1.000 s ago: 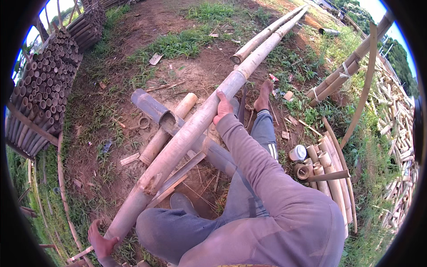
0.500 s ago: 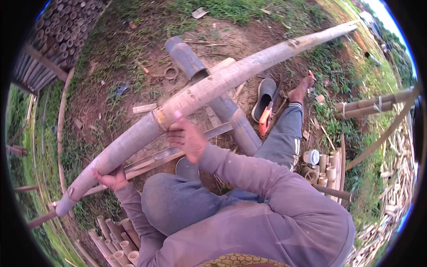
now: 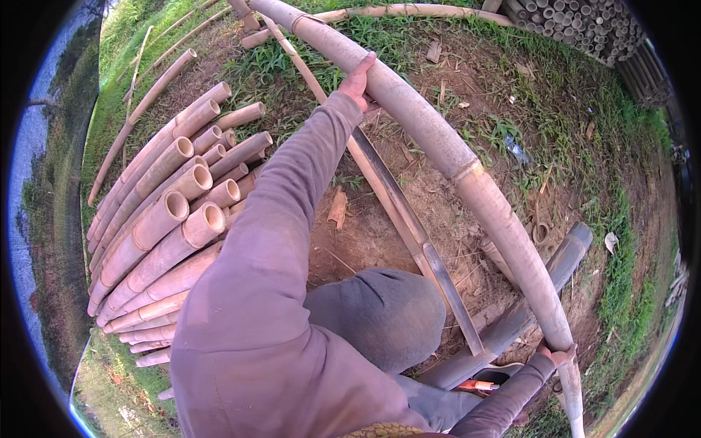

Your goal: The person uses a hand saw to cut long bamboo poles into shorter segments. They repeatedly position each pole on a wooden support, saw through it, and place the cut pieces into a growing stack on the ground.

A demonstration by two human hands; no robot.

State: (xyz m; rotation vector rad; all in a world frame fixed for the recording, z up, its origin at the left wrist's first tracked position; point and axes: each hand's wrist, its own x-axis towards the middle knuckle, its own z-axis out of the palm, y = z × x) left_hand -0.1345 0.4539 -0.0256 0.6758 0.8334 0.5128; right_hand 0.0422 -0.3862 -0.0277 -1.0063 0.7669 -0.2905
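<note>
I hold a long pale bamboo pole in both hands. It runs from the top centre down to the lower right edge. My left hand grips it far out at arm's length, near the top. My right hand grips it low on the right, close to my leg. A yellowish node band sits on the pole between the two hands. My bent knee in grey trousers is below the pole.
A pile of cut bamboo poles lies on my left, open ends toward me. A split bamboo strip and a grey pipe lie on the bare dirt. An orange-handled tool rests by a sandal. Stacked bamboo tubes stand at the top right.
I have turned to my left, swinging the pole round with me. The pile of poles, earlier at the lower edge, now lies at my left. Both hands kept their hold.
</note>
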